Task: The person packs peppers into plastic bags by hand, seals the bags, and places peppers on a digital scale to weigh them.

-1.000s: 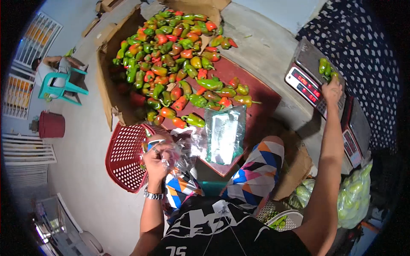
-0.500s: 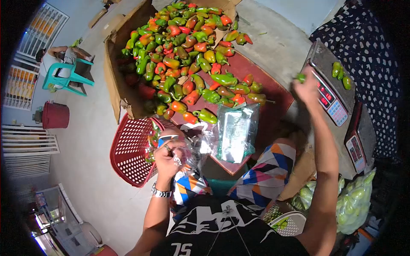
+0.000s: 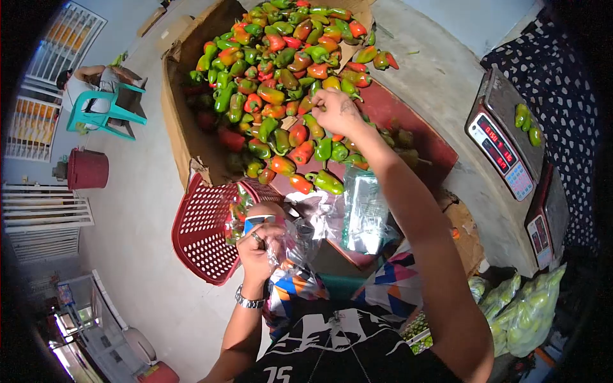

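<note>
My left hand (image 3: 260, 250), with a ring and a wristwatch, is closed round a clear plastic bag (image 3: 299, 246) above my left knee. Over the pile of red and green peppers (image 3: 271, 96), my right hand (image 3: 335, 113) reaches in with fingers bent down at the pile; whether they grip a pepper is hidden. The peppers spread from an open cardboard box (image 3: 175, 121) onto a dark red board (image 3: 415, 124). A stack of clear plastic bags (image 3: 365, 210) lies at the board's near edge. Several green peppers (image 3: 523, 118) rest on a digital scale (image 3: 495, 143) at the right.
A red perforated basket (image 3: 203, 233) stands left of my left hand. A second scale (image 3: 543, 230) and filled bags of green produce (image 3: 527, 316) are at the right. Far left, a person (image 3: 96, 83) sits on a green chair (image 3: 105, 112), near a red bucket (image 3: 88, 169).
My right hand has moved left from beside the scale, where it held a green pepper, to the pepper pile. My left hand still holds the plastic bag.
</note>
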Tool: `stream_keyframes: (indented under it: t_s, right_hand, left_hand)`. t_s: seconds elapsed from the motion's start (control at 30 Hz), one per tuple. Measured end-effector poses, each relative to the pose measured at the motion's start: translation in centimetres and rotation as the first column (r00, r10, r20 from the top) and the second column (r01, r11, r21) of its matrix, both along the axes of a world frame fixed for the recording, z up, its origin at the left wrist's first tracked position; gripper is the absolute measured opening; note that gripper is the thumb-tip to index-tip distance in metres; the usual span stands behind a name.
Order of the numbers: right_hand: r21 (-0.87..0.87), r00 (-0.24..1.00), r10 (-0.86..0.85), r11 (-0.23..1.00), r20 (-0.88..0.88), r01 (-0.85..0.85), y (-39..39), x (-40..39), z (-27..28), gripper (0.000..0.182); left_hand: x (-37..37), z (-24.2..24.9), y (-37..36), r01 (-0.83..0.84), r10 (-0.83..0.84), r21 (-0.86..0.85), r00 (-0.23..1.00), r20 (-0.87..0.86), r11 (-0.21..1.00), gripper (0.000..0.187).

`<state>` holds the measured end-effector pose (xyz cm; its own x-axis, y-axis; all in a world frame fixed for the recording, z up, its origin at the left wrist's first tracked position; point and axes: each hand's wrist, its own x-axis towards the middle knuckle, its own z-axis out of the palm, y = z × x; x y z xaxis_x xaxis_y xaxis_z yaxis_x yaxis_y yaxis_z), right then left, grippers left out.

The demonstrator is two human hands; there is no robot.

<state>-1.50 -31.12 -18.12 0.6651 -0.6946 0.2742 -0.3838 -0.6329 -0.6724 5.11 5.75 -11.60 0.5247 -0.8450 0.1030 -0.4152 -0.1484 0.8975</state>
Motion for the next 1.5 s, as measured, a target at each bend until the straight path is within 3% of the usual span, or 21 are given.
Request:
stream_keyframes:
  t_s: [0.1,0.2,0.23,0.37,0.47,0.63,0.7,0.73,0.77,0.8,0.87,0.97,1.1,1.2,1.33,1.43,1.5]
  right_hand:
    - [-0.208,0.989,-0.133,0.967,0.07,0.145,-0.1,2.8,-1.2,0.028]
    - [-0.107,0.874,-0.382,0.924,-0.301,0.367,-1.1,5.2,-0.9,0.034]
    - [-0.005,0.846,-0.319,0.936,-0.428,0.351,-1.9,5.7,-0.4,0.045]
    - [-0.132,0.715,-0.407,0.903,-0.568,0.409,-2.4,7.1,-0.3,0.053]
    - [-0.246,0.7,-0.503,0.863,-0.508,0.441,-2.9,6.9,-0.7,0.056]
    - [-0.01,0.81,-0.462,0.87,-0.362,0.492,-4.5,5.8,-1.8,0.059]
    - [0.387,0.926,-0.244,0.855,-0.287,0.345,-5.5,3.8,0.2,0.051]
    - [0.564,0.965,-0.147,0.788,-0.217,0.247,-5.9,2.5,0.9,0.048]
    - [0.754,0.988,-0.12,0.657,0.095,0.007,-7.0,2.0,-2.3,0.04]
    - [0.846,0.983,-0.097,0.528,0.156,-0.082,-6.8,0.4,-1.0,0.033]
    - [0.906,0.908,-0.142,0.224,0.394,-0.358,-7.2,-2.1,-1.5,0.035]
    - [0.788,0.78,-0.147,-0.008,0.608,-0.616,-5.5,-6.2,2.0,0.033]
    - [0.816,0.787,-0.257,0.01,0.56,-0.578,-4.3,-8.3,2.2,0.029]
    - [0.733,0.706,-0.206,0.103,0.677,-0.673,-5.0,-10.9,1.3,0.024]
    - [0.863,0.749,-0.428,0.226,0.505,-0.453,-3.9,-15.3,3.6,0.022]
    - [0.869,0.787,-0.376,0.291,0.488,-0.4,-7.2,-19.8,0.6,0.014]
    - [0.921,0.846,-0.405,0.319,0.347,-0.225,-6.6,-20.3,1.5,0.012]
  left_hand:
    - [0.1,-0.2,0.0,0.003,-0.004,-0.021,0.999,-0.036,1.0,0.015]
    - [0.0,-0.1,0.0,0.003,-0.004,-0.027,0.999,-0.041,1.0,0.016]
    - [0.0,0.0,0.1,0.002,-0.001,0.008,0.998,-0.06,1.0,0.016]
    - [0.2,-0.2,0.1,0.029,-0.03,-0.034,0.999,-0.014,0.999,0.017]
    - [0.1,-0.1,0.0,0.023,-0.025,-0.044,0.999,-0.042,0.999,0.017]
    - [-0.1,0.2,-0.2,-0.002,0.001,-0.011,0.999,-0.042,1.0,0.017]
    - [-0.1,0.0,-0.3,-0.001,-0.001,-0.031,0.999,-0.048,1.0,0.017]
    - [-0.2,-0.1,-0.1,0.003,-0.005,-0.039,0.999,-0.054,0.999,0.017]
    - [-0.2,-0.2,-0.2,0.004,-0.006,-0.047,0.998,-0.06,0.999,0.017]
    - [-0.3,-0.3,-0.2,0.004,-0.007,-0.051,0.998,-0.062,0.999,0.017]
    - [-0.3,-0.4,-0.2,0.007,-0.011,-0.061,0.998,-0.062,0.998,0.017]
    - [-0.5,-0.6,-0.4,0.0,-0.004,-0.062,0.998,-0.063,0.998,0.018]
    - [-1.2,-0.4,-0.7,0.002,-0.005,-0.052,0.999,-0.049,0.999,0.019]
    - [-1.3,-0.5,-0.8,0.018,-0.021,-0.063,0.999,-0.044,0.998,0.019]
    - [-1.5,-0.2,-1.1,0.021,-0.023,-0.063,0.999,-0.031,0.998,0.019]
    - [-1.5,0.1,-1.0,0.013,-0.014,-0.028,1.0,-0.017,1.0,0.018]
    - [-1.7,0.4,-1.1,0.012,-0.013,-0.02,0.999,-0.047,1.0,0.018]
